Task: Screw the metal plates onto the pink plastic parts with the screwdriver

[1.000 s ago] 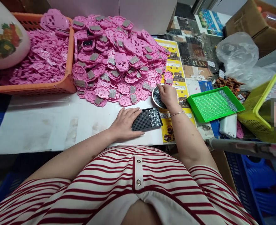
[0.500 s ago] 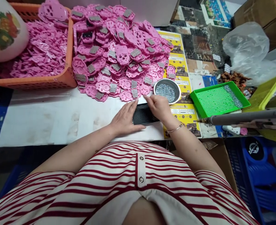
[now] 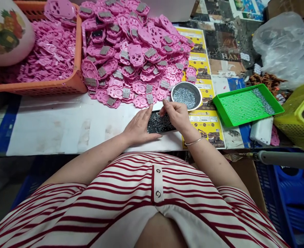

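A small black tray with a grid of holes lies on the white table top, strewn with small shiny screws. My left hand grips its left end, thumb along the near edge and fingers at the far corner. Over the tray's right part is my right hand, its fingers curled together; whether anything is inside them is hidden. Just beyond this hand stands a round metal bowl holding many small screws. A big heap of pink plastic shells with grey metal plates rises behind the tray.
At the left an orange basket holds small pink parts. A green tray with screws along one side lies to the right, near a yellow basket. A grey powered screwdriver hangs at the table's front right edge.
Loose screws now lie across the black tray, where bare grid showed before. My right hand's fingers have lifted and curled over it. The view has shifted slightly, and the screwdriver hangs lower.
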`<state>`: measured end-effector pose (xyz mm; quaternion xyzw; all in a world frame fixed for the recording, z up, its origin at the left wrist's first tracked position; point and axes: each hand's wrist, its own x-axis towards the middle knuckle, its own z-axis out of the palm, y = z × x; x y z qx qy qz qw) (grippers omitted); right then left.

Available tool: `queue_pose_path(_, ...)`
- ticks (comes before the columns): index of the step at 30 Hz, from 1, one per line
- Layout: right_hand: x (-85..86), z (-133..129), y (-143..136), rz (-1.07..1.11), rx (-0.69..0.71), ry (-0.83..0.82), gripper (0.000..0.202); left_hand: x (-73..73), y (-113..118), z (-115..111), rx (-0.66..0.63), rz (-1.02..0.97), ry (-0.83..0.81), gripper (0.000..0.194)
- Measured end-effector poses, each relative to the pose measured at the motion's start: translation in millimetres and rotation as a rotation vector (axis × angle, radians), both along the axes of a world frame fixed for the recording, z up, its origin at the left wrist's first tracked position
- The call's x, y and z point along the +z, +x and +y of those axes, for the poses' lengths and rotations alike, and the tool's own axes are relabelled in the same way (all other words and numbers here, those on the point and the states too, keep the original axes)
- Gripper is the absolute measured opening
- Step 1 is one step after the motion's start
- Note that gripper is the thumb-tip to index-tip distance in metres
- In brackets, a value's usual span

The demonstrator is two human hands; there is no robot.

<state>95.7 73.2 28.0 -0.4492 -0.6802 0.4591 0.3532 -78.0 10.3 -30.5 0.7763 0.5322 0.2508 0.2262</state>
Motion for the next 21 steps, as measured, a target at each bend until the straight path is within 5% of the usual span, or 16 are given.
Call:
queue_pose_path(4, 3.7, -2.9, -3.1, 0.125, -0.006, -0.106, 0.057, -0.4, 0.0, -0.2, -0.017, 0.01, 0.016, 0.125)
queue_pose_path(12, -7.6, 6.3, 2.0, 0.39, -0.239, -0.271, 0.061, 6.8, -4.9, 0.4, -0.019, 0.121, 0.065, 0.101)
queue_pose_path(14, -9.5, 8.8, 6.7, 0.306, -0.255, -0.16, 0.06, 11.9, -2.4, 1.6, -0.097, 0.214, 0.109, 0.093)
queue_pose_path(18, -0.5, -22.4, 25.8, 0.013, -0.355, 0.173, 0.054, 19.3, 11.3, -13.1, -0.467, 0.344, 0.2, 0.094)
queue_pose_path(21, -13.1, -49.9, 30.6, -0.18, -0.47, 0.322, 0.033, -5.1, 6.3, -8.2, -0.616, 0.391, 0.311, 0.107)
